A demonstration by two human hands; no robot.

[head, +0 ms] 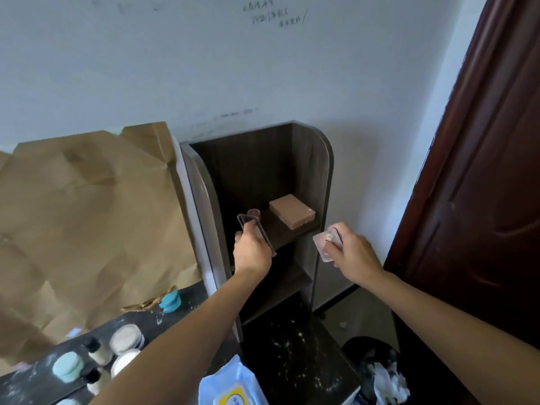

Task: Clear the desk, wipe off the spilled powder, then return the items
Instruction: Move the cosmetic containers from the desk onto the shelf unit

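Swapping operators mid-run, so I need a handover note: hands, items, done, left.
Left hand grips a slim clear case at the shelf. Right hand holds a square clear case just right of the shelf. Tan box and small round jar sit on the shelf. Jars, bottles and teal puffs are on the desk.
Done: two items shelved.
Left: shelve both cases, clear the rest, wipe the powder with the wipes pack, return everything.

A: Any text legible on your feed?
B: Nothing I can read. Dark handwritten pen lines (273, 13) on the pale painted wall (117, 68), top centre, are too faint and small. The yellow printed label (235, 400) on the blue-and-white soft plastic wipes pack (229, 377) has blue characters, blurred.
A: Numbers?
B: None I can make out.
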